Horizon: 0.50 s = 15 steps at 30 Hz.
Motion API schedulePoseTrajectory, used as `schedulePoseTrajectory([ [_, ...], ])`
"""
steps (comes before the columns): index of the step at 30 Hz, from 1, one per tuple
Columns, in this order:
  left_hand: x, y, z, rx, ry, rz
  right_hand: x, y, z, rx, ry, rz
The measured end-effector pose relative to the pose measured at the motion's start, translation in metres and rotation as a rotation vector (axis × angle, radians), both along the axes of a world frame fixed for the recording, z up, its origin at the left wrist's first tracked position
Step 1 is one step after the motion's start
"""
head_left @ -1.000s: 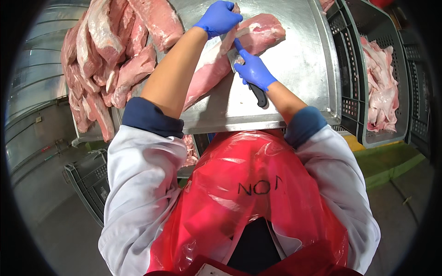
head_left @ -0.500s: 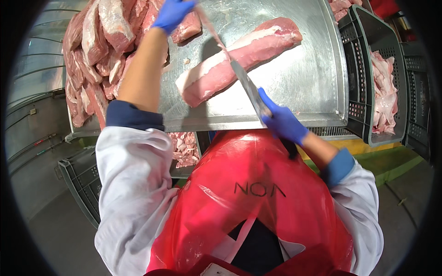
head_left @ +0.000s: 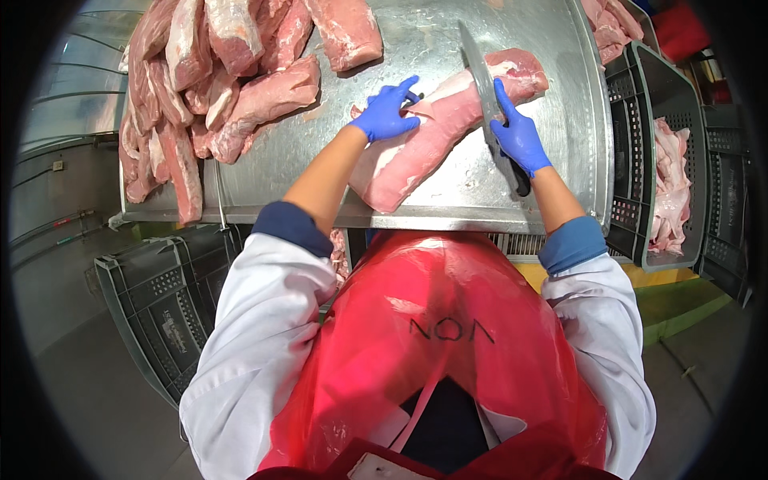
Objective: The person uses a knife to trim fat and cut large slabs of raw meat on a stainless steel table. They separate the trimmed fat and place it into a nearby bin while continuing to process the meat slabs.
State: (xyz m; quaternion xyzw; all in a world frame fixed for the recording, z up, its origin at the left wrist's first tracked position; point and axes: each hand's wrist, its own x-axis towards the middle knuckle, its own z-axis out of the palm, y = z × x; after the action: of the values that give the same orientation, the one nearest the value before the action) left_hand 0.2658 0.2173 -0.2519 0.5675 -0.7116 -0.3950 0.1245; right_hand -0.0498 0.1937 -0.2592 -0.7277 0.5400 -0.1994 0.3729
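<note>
A long pink pork loin (head_left: pixel 436 136) with a whitish fat band lies slanted on the metal work table. My left hand (head_left: pixel 386 114), in a blue glove, rests at the loin's left edge with thumb and fingers apart, beside a small raised flap. My blue-gloved right hand (head_left: pixel 522 142) is closed round the dark handle of a long knife (head_left: pixel 482 80), its index finger stretched along the blade. The blade points away from me and crosses over the loin's right part. How firmly my left fingertips touch the meat is hidden.
Several pork pieces (head_left: pixel 232 80) are heaped at the table's far left. A metal table rim (head_left: pixel 448 220) runs before me. Grey crates (head_left: pixel 676 160) with pale trimmings stand at the right. Another dark crate (head_left: pixel 164 304) stands low at the left.
My left hand has come back from the far left to the loin; the thin strip it pulled is gone from it. The knife has moved right and swung more upright. The loin has shifted slightly nearer.
</note>
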Motion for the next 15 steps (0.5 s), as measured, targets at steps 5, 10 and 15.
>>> schedulePoseTrajectory([
  [5,-0.005,-0.031,0.034,-0.065,-0.196,-0.131,0.065,0.015,0.032,0.336,-0.228,-0.033],
  [10,-0.035,-0.051,0.081,-0.028,-0.478,-0.355,0.053,0.058,0.056,0.54,-0.131,0.106],
  [15,-0.067,-0.051,0.119,-0.085,-0.586,-0.558,0.075,0.037,0.034,0.606,-0.232,0.073],
])
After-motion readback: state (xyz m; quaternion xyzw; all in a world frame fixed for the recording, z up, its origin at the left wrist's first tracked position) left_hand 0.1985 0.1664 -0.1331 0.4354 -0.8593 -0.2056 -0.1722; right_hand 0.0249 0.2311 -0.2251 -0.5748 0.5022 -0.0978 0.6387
